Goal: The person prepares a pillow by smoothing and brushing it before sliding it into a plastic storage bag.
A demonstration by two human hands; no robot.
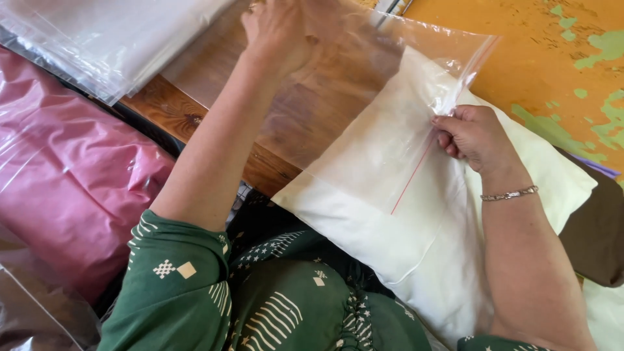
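Note:
A cream-white pillow (416,260) lies across my lap and the edge of a wooden table (175,110), its far end partly inside a clear plastic zip bag (364,91) with a red seal line. My right hand (474,136) pinches the bag's open edge at the pillow's right side. My left hand (279,32) is stretched forward at the top, gripping the bag's far end and holding it up off the table.
A stack of clear plastic bags (110,39) lies at the top left. A pink cushion in plastic wrap (65,175) sits to my left. An orange floor with worn green patches (572,58) is on the right, beside a brown cushion (598,234).

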